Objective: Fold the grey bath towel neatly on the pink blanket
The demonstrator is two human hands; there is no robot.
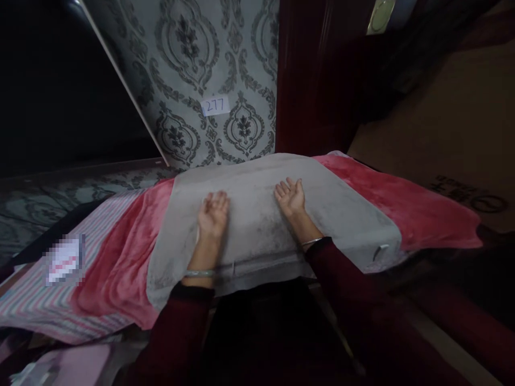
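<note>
My left hand (pixel 213 213) is palm up over the grey cloth (pixel 249 236), its fingers apart and nothing in it. To its right, my right hand (pixel 291 198) is also turned palm up with spread fingers, holding nothing. Whether either hand touches the cloth, I cannot tell. The grey cloth covers the middle of a flat surface and hangs over its front edge. Beneath it, a red plush blanket (pixel 124 257) shows on the left and again on the right.
A striped cloth (pixel 108 214) lies at the left, bearing a small blurred item (pixel 64 262). Behind are patterned wallpaper with a paper label (pixel 215 105) reading 277, a dark screen (pixel 68 91) and a dark red door (pixel 314 75). A large cardboard box (pixel 450 118) stands right.
</note>
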